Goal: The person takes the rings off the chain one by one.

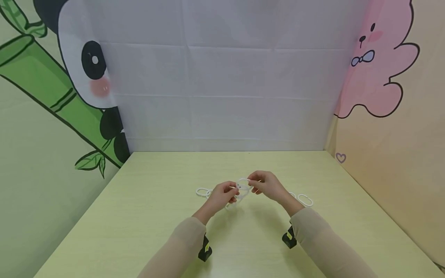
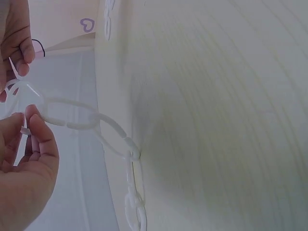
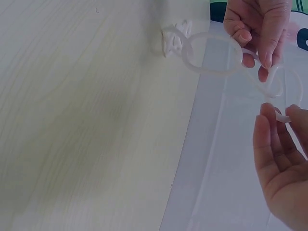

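A chain of white oval plastic links hangs from my fingers to the tabletop in the left wrist view. My left hand pinches one link at the chain's raised end between thumb and fingertips. Close beside it, my right hand pinches another white link with thumb and forefinger, and the two links overlap between the hands. Whether they are hooked together is hard to tell. Both hands are held above the table, with fingertips a short way apart.
More white links lie on the pale wood table left of the hands. Others lie beyond the right forearm. A white sheet stands at the table's back edge, with cartoon-printed walls on both sides.
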Demonstrator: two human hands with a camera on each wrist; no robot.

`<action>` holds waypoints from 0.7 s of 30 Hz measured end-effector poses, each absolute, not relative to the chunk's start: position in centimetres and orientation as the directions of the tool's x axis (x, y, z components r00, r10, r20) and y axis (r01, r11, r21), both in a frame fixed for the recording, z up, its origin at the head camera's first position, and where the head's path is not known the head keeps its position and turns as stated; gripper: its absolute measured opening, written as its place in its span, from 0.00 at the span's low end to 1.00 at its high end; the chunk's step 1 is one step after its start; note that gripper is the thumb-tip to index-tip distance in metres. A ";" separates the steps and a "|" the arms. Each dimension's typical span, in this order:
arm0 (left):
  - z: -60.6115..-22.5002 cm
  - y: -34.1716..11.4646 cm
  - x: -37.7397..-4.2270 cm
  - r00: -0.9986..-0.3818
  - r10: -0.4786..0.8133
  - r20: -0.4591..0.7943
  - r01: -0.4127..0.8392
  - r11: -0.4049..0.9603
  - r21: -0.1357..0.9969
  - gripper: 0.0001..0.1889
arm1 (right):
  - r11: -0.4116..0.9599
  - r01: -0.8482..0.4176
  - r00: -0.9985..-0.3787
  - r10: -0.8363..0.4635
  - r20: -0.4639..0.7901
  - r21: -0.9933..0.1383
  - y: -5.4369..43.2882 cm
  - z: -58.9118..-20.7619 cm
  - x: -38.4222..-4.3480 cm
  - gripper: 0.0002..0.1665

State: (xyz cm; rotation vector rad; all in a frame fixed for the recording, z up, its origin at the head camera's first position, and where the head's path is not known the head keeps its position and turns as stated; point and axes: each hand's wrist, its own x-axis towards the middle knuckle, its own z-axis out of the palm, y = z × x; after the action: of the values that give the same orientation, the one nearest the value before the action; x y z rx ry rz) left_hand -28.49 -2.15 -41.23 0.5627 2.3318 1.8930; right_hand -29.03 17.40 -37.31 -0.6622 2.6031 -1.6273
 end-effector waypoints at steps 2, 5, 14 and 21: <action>-41.2 -2.1 -28.5 -0.928 0.329 0.174 0.241 0.173 0.955 0.10 | 0.374 -0.358 -0.907 -0.358 0.223 -0.856 17.4 -37.3 -29.0 0.07; -41.2 -2.1 -28.5 -0.929 0.322 0.179 0.243 0.170 0.955 0.10 | 0.374 -0.370 -0.902 -0.365 0.232 -0.850 17.4 -37.3 -28.9 0.08; -40.9 -2.0 -28.4 -0.937 0.299 0.180 0.236 0.160 0.959 0.13 | 0.376 -0.385 -0.898 -0.363 0.248 -0.843 17.4 -37.4 -29.0 0.07; -41.0 -1.8 -28.6 -0.950 0.257 0.177 0.222 0.154 0.963 0.10 | 0.433 -0.458 -0.872 -0.386 0.299 -0.776 17.5 -37.3 -28.9 0.06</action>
State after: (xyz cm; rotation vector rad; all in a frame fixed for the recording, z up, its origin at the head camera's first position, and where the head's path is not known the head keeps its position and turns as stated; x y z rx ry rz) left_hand -28.55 -1.79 -40.97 0.4906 2.3652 1.9644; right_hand -28.87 17.51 -37.35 -0.8040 2.7232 -1.5140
